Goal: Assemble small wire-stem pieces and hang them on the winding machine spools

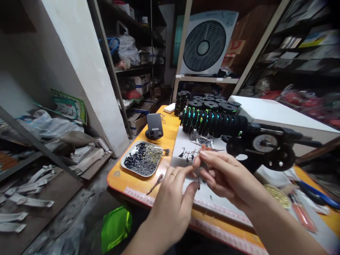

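My left hand (174,196) and my right hand (225,173) meet over the front of an orange table (119,177). Both pinch a small dark wire part (199,177) between their fingertips; its exact shape is too small to make out. A ring sits on a finger of my left hand. Just beyond the fingers, several small dark parts (187,154) lie scattered on a white sheet (183,141). A metal tray (143,159) full of small dark and yellowish pieces stands to the left of my hands.
A row of black discs (212,122) lies behind the sheet, with stacked discs (209,102) farther back. A black hand-crank machine (265,147) stands at right. A phone on a stand (154,126), a box fan (205,42), cluttered shelves and a green bag (115,226) surround the table.
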`<state>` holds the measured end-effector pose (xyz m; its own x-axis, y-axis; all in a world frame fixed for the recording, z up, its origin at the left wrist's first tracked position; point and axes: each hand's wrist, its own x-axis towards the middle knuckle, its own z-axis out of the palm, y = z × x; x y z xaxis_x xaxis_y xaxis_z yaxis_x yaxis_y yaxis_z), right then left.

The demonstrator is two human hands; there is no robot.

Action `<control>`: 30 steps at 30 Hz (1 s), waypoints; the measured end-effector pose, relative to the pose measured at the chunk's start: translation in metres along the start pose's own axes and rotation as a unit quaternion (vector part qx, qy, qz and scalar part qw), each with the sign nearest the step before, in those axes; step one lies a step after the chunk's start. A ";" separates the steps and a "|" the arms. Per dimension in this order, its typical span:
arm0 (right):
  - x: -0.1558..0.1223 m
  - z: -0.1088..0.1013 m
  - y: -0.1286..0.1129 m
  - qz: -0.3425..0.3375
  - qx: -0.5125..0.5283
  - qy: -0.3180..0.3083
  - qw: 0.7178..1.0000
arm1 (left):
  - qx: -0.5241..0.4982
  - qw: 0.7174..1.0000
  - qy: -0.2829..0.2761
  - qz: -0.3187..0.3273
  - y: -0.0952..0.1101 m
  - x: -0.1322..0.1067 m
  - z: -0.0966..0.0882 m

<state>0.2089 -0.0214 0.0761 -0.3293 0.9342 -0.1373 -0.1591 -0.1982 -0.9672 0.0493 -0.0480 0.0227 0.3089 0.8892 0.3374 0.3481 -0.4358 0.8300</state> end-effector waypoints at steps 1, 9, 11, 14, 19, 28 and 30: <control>-0.002 0.000 0.001 0.016 0.050 -0.015 0.999 | -0.028 0.999 -0.017 -0.014 0.002 0.002 0.005; 0.009 -0.004 0.023 0.048 0.279 -0.035 0.959 | -0.574 0.789 -0.125 -0.177 -0.012 -0.042 0.041; 0.010 -0.004 0.025 0.049 0.293 -0.038 0.954 | -0.614 0.740 -0.133 -0.241 -0.015 -0.051 0.042; 0.009 -0.003 0.025 0.063 0.298 -0.051 0.951 | -0.635 0.698 -0.126 -0.307 -0.016 -0.058 0.036; 0.008 -0.002 0.025 0.071 0.300 -0.056 0.950 | -0.627 0.688 -0.134 -0.341 -0.012 -0.058 0.024; 0.005 0.000 0.022 0.075 0.280 -0.047 0.956 | -0.597 0.717 -0.137 -0.332 -0.022 -0.063 0.025; 0.004 0.000 0.021 0.073 0.276 -0.045 0.957 | -0.563 0.744 -0.138 -0.331 -0.026 -0.065 0.027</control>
<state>0.2036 -0.0217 0.0548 -0.4601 0.8604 -0.2191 -0.5650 -0.4741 -0.6753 0.0439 -0.0983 -0.0327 0.6240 0.7267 -0.2872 -0.4093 0.6171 0.6720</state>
